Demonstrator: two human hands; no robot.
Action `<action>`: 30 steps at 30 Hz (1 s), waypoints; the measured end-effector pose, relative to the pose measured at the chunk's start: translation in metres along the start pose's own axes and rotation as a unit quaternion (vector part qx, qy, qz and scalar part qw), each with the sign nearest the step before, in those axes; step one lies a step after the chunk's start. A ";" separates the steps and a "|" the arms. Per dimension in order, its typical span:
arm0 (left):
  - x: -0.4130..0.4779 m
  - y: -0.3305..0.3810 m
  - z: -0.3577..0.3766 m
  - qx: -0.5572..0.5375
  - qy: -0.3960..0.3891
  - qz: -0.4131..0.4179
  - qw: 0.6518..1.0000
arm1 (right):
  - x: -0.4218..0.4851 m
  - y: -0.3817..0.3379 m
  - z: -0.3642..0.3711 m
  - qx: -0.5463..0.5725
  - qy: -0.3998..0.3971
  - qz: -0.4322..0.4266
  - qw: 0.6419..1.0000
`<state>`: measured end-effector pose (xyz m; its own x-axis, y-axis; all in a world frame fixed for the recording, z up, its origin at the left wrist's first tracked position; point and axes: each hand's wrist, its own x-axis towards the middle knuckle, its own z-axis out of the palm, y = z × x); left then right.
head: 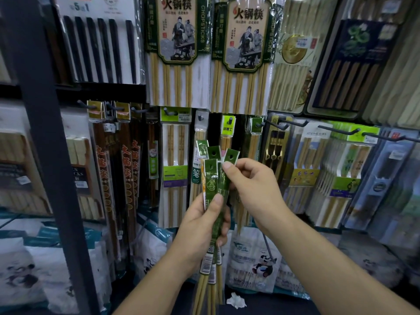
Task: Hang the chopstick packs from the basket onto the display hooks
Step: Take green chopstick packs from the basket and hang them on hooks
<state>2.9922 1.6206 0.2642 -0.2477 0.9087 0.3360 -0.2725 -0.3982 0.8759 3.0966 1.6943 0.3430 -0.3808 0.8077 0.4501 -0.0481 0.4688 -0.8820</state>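
Left hand [204,221] grips packs [216,178] upright, long axis 12 to 6; right hand [252,185] pinches one header, hook [230,122] at 12 o'clock.

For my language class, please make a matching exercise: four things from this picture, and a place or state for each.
1 left hand
2 right hand
3 crumpled white paper
4 black chopsticks

A lies at the bottom, between the arms
B pinches one green pack
C hang at upper left
D grips the bundle of green packs

Pairs: 1-D, 2-B, 3-A, 4-C
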 end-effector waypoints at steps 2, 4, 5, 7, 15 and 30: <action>0.000 0.000 0.000 0.000 -0.002 0.003 1.000 | 0.000 0.001 0.000 0.013 -0.006 0.010 1.000; 0.001 0.000 -0.001 -0.018 0.014 -0.008 1.000 | 0.001 0.003 -0.001 0.018 -0.006 0.019 1.000; 0.002 0.000 -0.001 -0.034 0.027 -0.015 0.999 | 0.001 0.003 -0.001 0.022 -0.004 0.024 0.999; 0.003 -0.001 -0.003 -0.044 0.051 -0.020 0.998 | 0.002 0.001 -0.002 0.050 0.003 0.043 0.998; 0.002 -0.002 -0.005 0.068 0.087 0.019 0.994 | 0.019 -0.024 -0.019 0.091 0.121 0.026 0.988; -0.001 0.000 -0.003 0.052 0.059 0.021 0.997 | 0.041 -0.029 -0.028 0.051 0.188 -0.016 0.981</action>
<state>2.9895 1.6197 0.2631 -0.3654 0.8680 0.3362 -0.1636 -0.4154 0.8948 3.1081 1.7234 0.3910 -0.0106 0.8769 0.4806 -0.1538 0.4735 -0.8673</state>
